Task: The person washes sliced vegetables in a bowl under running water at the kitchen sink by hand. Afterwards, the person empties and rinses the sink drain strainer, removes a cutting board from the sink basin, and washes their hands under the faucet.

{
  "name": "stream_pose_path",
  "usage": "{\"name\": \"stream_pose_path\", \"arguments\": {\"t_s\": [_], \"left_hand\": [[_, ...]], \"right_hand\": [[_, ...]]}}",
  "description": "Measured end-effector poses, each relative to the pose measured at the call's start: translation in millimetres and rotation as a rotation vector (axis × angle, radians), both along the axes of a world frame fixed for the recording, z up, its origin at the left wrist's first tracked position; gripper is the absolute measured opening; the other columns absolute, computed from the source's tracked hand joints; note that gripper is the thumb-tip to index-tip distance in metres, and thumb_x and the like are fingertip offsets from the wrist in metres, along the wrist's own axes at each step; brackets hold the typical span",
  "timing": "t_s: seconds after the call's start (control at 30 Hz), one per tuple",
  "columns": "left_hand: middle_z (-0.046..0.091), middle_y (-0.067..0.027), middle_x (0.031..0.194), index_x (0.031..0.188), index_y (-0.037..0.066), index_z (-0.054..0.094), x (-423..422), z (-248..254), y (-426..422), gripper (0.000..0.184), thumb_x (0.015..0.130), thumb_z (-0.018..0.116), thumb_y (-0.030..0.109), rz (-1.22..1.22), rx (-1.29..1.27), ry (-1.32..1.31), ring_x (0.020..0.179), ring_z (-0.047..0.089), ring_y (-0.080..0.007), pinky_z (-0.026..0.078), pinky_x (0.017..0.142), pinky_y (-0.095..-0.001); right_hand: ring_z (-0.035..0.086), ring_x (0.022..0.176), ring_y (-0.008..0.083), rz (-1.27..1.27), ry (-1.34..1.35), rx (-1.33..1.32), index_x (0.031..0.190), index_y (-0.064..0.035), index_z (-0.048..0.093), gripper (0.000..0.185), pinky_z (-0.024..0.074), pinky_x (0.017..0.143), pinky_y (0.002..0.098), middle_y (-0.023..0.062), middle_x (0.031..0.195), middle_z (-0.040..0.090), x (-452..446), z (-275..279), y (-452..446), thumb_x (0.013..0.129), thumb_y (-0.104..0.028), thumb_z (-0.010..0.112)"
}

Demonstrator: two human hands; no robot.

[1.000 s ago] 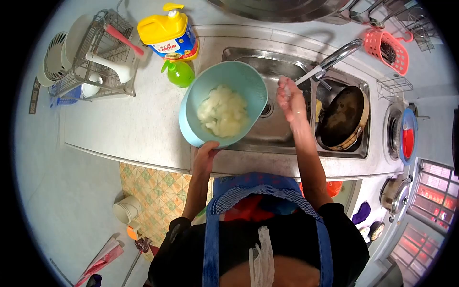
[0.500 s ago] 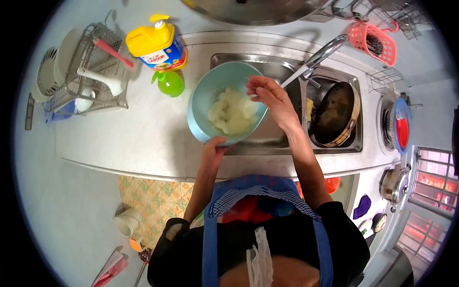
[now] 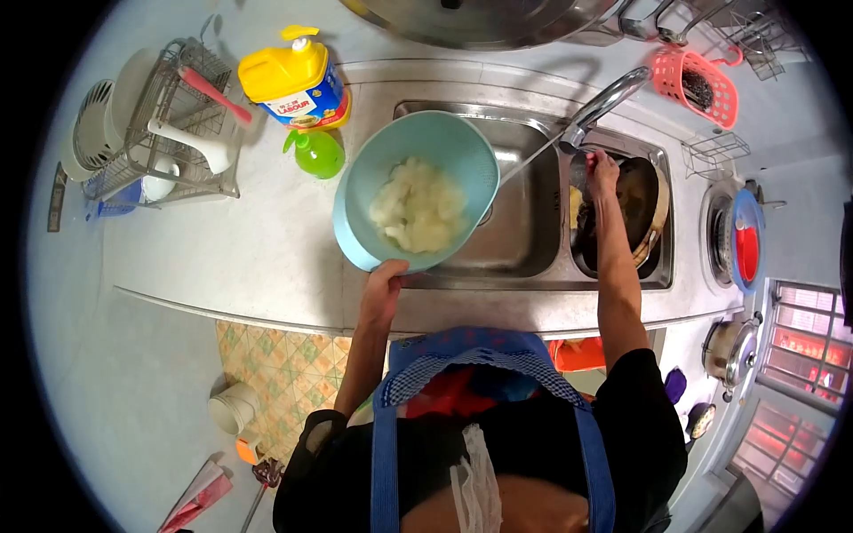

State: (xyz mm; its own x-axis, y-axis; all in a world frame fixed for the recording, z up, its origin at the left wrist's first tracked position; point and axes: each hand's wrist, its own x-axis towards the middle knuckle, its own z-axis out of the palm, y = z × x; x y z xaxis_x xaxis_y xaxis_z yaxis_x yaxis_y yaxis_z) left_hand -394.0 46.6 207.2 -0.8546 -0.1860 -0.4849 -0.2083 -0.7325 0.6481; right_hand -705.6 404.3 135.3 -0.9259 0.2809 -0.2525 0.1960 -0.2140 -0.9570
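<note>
The person's left hand (image 3: 386, 277) is closed on the near rim of a pale blue-green bowl (image 3: 431, 138), thumb over the edge, the other fingers hidden underneath. That bowl sits tilted across the left edge of the left basin (image 3: 533, 249), part of it over the tabletop (image 3: 267, 235), with soft whitish pieces (image 3: 418, 209) heaped inside.

Over on the right, the right hand (image 3: 606, 171) is up at the base of the faucet (image 3: 613, 95), fingers partly curled. I can't tell from here whether they grip its handle or only touch it. A thin stream of water (image 3: 536, 158) runs from the spout toward the bowl's right rim. Below that forearm, a dark pan (image 3: 641, 200) leans in the right basin. To the bowl's left, toward the far side, stand a green pump bottle (image 3: 318, 156) and a yellow jug (image 3: 289, 80).
</note>
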Motion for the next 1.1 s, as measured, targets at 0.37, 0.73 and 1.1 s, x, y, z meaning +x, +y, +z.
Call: {"name": "stream_pose_path", "arguments": {"t_s": [0.37,0.73,1.1], "left_hand": [[0.057,-0.0111,0.090,0.107,-0.004,0.048,-43,30,-11,0.038,0.069,0.052,-0.001,-0.081,-0.251,0.044,0.077,0.059,-0.0227,0.052,0.060,-0.0325],[0.058,-0.0119,0.092,0.104,-0.003,0.051,-71,48,-9,0.036,0.069,0.055,0.001,-0.396,-0.334,-0.009,0.078,0.060,-0.0226,0.054,0.060,-0.0344],[0.056,-0.0140,0.094,0.107,-0.004,0.047,-74,63,8,0.039,0.069,0.053,-0.001,-0.472,-0.460,-0.064,0.080,0.060,-0.0241,0.055,0.062,-0.0374]], "right_hand": [[0.055,0.088,0.0163,0.506,0.293,0.266,0.108,-0.0051,0.055,0.027,0.0438,0.076,0.0256,0.0064,0.103,0.057,120,86,-87,0.087,-0.020,0.050],[0.013,0.124,0.0502,0.587,0.339,0.989,0.138,-0.0111,0.008,0.099,0.0228,0.099,0.0511,0.0340,0.135,0.005,178,60,-219,0.065,-0.036,0.069],[0.039,0.107,0.0451,0.572,0.357,0.791,0.128,-0.0249,0.035,0.067,0.0374,0.086,0.0480,0.0268,0.126,0.025,177,59,-222,0.069,-0.048,0.060]]}}
